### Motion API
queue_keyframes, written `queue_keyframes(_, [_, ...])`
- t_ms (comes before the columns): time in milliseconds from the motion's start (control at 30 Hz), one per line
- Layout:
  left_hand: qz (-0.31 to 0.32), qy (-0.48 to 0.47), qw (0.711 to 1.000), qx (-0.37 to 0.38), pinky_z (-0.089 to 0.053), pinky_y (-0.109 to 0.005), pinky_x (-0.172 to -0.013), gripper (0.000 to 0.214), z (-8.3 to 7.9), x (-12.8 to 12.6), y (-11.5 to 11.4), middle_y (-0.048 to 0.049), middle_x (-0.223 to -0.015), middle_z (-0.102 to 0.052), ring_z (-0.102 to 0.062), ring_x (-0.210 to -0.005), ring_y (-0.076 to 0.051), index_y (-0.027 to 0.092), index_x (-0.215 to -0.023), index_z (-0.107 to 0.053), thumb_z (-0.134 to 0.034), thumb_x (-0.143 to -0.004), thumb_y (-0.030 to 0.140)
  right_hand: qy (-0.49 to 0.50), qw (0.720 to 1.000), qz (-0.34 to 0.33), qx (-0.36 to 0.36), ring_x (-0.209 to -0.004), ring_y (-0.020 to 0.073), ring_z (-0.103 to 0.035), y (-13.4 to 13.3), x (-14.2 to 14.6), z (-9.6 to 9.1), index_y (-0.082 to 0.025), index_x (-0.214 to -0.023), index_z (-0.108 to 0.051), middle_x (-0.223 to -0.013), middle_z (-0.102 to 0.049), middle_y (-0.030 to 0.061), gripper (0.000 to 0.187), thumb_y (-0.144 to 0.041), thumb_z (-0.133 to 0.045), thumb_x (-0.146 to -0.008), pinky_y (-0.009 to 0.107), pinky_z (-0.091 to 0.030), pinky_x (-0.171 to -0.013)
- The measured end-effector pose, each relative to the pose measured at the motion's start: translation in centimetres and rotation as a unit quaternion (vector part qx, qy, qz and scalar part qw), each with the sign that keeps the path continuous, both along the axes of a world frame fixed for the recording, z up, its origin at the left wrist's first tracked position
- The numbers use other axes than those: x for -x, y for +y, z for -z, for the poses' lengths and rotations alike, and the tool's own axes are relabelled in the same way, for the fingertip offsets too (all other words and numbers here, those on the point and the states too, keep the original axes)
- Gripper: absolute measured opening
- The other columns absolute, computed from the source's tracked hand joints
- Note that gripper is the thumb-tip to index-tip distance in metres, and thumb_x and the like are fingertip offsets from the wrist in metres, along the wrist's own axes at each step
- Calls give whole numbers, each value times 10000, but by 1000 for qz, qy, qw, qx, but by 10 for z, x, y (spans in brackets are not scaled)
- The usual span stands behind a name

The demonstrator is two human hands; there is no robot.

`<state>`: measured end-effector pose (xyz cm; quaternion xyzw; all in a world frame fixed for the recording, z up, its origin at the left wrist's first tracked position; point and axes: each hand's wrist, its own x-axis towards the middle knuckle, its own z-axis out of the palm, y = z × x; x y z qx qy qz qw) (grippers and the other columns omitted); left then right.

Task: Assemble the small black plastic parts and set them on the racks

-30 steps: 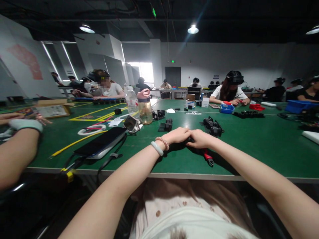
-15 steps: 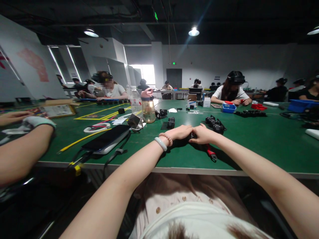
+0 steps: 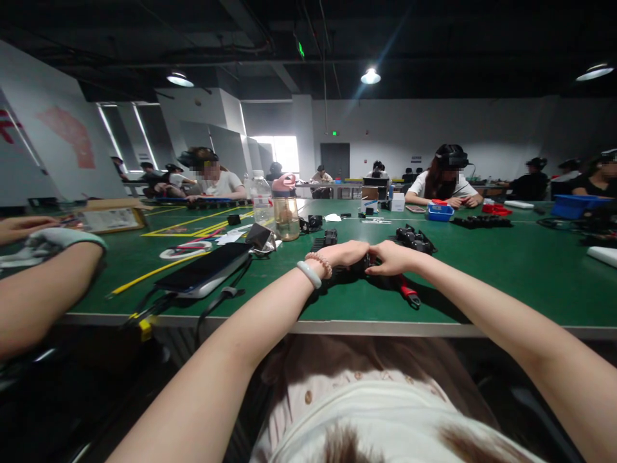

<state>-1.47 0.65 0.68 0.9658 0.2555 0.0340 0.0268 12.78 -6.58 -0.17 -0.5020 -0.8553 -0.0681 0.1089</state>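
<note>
A dark part (image 3: pixel 367 262), mostly hidden, is grasped between the left hand (image 3: pixel 351 253) and right hand (image 3: pixel 394 258) over the surface (image 3: pixel 511 273) — presumably for steadiness — while a red piece (image 3: pixel 407 291) is laid just beside and black blocks (image 3: pixel 415 239) are set beyond, seemingly within reach.

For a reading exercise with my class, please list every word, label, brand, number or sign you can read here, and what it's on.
No text is readable.
Clear bottle: label, too blurred.
White box: any print, too small.
Green ceiling sign: too small.
Green wall sign: too small.
Dark wall sign: too small.
Red wall marks: cut off, unreadable.
</note>
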Motion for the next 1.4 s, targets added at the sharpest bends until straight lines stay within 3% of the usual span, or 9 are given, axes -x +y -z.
queue_keyframes(167, [7, -7, 999, 31, -373, -240, -765, 279, -2, -1, -3, -74, -997, -580, -517, -883, -159, 132, -906, -532, -306, -758, 201, 11, 1000, -21, -9, -686, 173, -566, 0, -1, -1, -144, -930, -545, -789, -624, 59, 394, -421, -529, -650, 237, -378, -615])
queue_keyframes(300, [-20, -15, 999, 40, -377, -233, -753, 278, 0, 0, -1, -73, -999, -584, -523, -875, -163, 133, -911, -534, -318, -749, 201, 43, 998, -52, 19, -578, 128, -542, -1, 0, -2, -132, -1004, -506, -723, -615, 35, 430, -371, -540, -648, 206, -363, -524])
queue_keyframes(500, [-10, -15, 999, 42, -386, -239, -743, 328, 0, 2, -1, -76, -1045, -560, -523, -876, -161, 133, -938, -531, -266, -769, 225, 63, 996, -56, 26, -568, 118, -531, -3, 3, -1, -128, -1067, -451, -736, -605, 31, 497, -348, -562, -635, 198, -358, -505])
queue_keyframes(1033, [-21, -1, 1000, 18, -400, -238, -661, 365, 2, 0, 1, -97, -970, -593, -547, -748, -154, 112, -899, -554, -243, -780, 262, 64, 996, -54, 31, -656, 151, -558, -3, 3, 2, -126, -1062, -444, -811, -608, 53, 493, -368, -548, -645, 210, -375, -544])
queue_keyframes(1400, [-15, -20, 998, 49, -379, -218, -698, 345, 8, -1, 12, -85, -999, -583, -540, -781, -147, 110, -935, -541, -285, -770, 272, 60, 996, -48, 36, -661, 157, -560, -1, 2, 3, -131, -1086, -434, -786, -607, 50, 522, -401, -546, -653, 218, -377, -563])
